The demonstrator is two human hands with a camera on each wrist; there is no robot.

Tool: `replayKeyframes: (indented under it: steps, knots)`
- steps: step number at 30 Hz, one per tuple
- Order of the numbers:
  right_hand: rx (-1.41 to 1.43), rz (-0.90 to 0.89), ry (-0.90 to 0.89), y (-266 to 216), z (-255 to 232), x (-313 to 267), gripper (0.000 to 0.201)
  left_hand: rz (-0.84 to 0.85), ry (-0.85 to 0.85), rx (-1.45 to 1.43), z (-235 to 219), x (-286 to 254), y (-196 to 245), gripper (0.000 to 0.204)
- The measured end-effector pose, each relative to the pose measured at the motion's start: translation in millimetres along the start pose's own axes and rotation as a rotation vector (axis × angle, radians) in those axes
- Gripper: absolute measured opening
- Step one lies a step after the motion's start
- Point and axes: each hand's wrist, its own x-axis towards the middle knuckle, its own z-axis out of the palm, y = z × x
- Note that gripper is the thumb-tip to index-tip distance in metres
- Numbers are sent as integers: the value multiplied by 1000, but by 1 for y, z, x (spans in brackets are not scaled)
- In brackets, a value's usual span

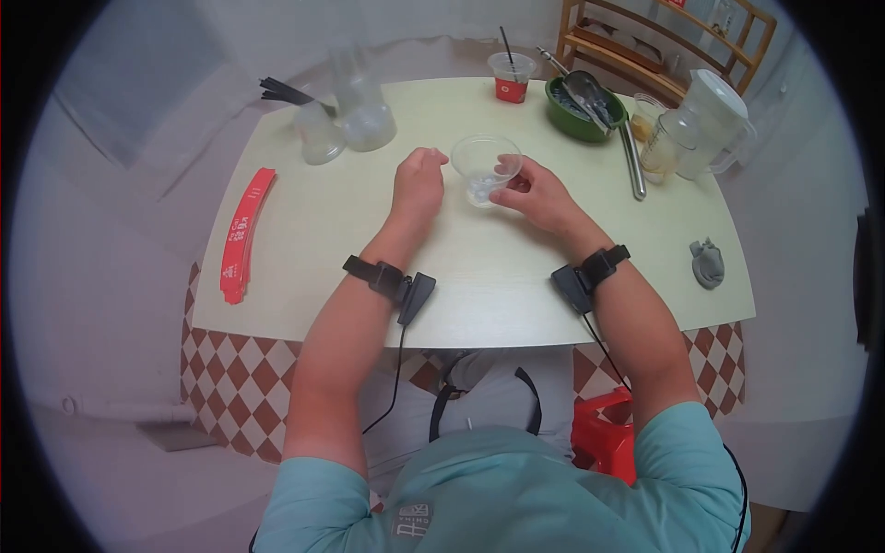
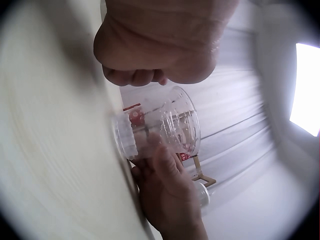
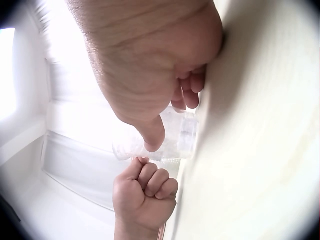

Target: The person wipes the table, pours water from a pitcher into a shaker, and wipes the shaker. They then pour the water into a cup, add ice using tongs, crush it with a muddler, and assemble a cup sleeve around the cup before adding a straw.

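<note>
A clear plastic cup (image 1: 485, 158) stands on the table with what looks like ice in its bottom. My right hand (image 1: 544, 197) grips it from the right, thumb on the near side and fingers behind, as the right wrist view shows the hand (image 3: 150, 75) large in front of the cup (image 3: 175, 132). Left of the cup, my left hand (image 1: 420, 189) is curled into a fist. Seen from the right wrist, that fist (image 3: 145, 195) has its fingers folded into the palm, with nothing visible in it and its knuckles close by the cup wall.
Stacked clear cups (image 1: 367, 120) and black straws (image 1: 293, 92) stand back left, near red paper sleeves (image 1: 245, 235). At the back right are a red-labelled cup (image 1: 511, 83), a green bowl (image 1: 573, 122) with a metal scoop (image 1: 587, 96), a pitcher (image 1: 714, 120) and a grey cloth (image 1: 708, 264).
</note>
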Motion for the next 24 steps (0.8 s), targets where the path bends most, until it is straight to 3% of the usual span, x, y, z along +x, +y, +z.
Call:
replayKeyframes:
  steps: [2,4,8,12,15,17,20,24]
  knots:
    - [7,10,-21,0,0,-1,65,8,22,-41,2,-1,0,14]
    - [-2,23,-24,-2,-1,-1,64,26,5,-71,1,-4,-3,15]
    - [-18,22,-28,-4,-2,-3,63,92,-95,-51,-2,3,-10,35]
    - [-18,17,-10,-4,0,-3,63,64,-174,-57,-7,5,-10,38]
    - [-24,33,-17,-6,-2,-3,61,80,-281,-122,-4,1,-11,52]
    - [-37,35,-25,-9,-3,-4,59,81,-361,-74,-1,-9,3,72]
    - [-56,59,-49,-19,-5,-7,58,80,-392,-24,4,-14,6,87]
    - [-37,14,-32,-8,-5,-6,47,77,-412,26,8,-15,4,92]
